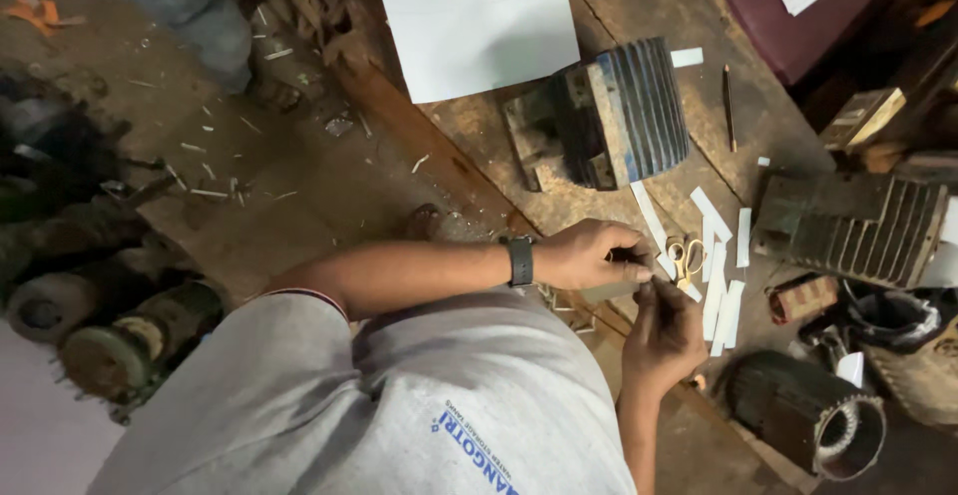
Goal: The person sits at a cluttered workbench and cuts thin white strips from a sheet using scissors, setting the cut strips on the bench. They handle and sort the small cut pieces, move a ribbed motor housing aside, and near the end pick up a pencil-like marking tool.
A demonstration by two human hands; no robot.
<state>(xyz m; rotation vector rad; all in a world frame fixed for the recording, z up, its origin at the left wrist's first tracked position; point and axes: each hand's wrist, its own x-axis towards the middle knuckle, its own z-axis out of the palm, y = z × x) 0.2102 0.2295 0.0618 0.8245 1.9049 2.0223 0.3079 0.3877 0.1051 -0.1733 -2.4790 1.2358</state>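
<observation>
Between both hands (624, 285): paper strip (611, 291) (pinched)

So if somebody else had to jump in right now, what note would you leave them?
Left hand: grip closed on a small paper strip over the bench edge.
Right hand: fingers pinching the same strip from below.
Cut white strips lie beside the hands, with yellow-handled scissors among them.
A large white sheet lies further up the wooden bench, by a ribbed motor housing.
Done: several strips cut. Left: the big sheet looks uncut.
</observation>
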